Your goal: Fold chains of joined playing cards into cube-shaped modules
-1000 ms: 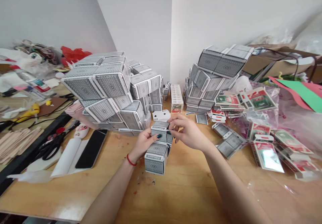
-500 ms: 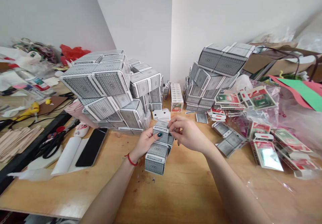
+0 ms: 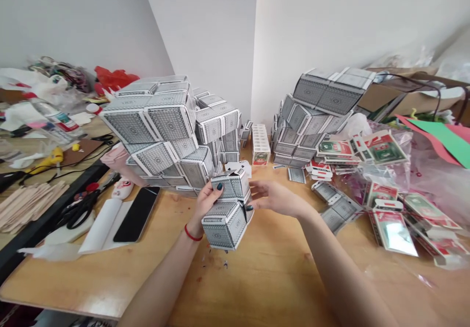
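Observation:
A piece built of joined card boxes (image 3: 224, 224), folded from grey-patterned playing cards, is held above the table. My left hand (image 3: 208, 200) is closed round its left side, thumb pressed on the upper box. At the right side of the piece is my right hand (image 3: 273, 198), its fingers stretched and parted from the thumb. The thumb tip lies at the right edge of the lower box; whether it touches cannot be told. Just behind the piece are loose playing cards (image 3: 245, 166), face up and partly hidden by it.
Stacked card-box structures stand at left (image 3: 167, 121) and right (image 3: 325, 92). Between them is a row of card packs (image 3: 260, 143). Joined cards (image 3: 337, 204) and opened card packs (image 3: 391, 219) lie at right. A phone (image 3: 137, 214), scissors (image 3: 79, 207) and wooden sticks (image 3: 31, 204) lie left.
The held piece has turned, bringing its lower boxes nearer and showing more of its side. My right hand has gone from a pinch at the upper box to stretched, parted fingers.

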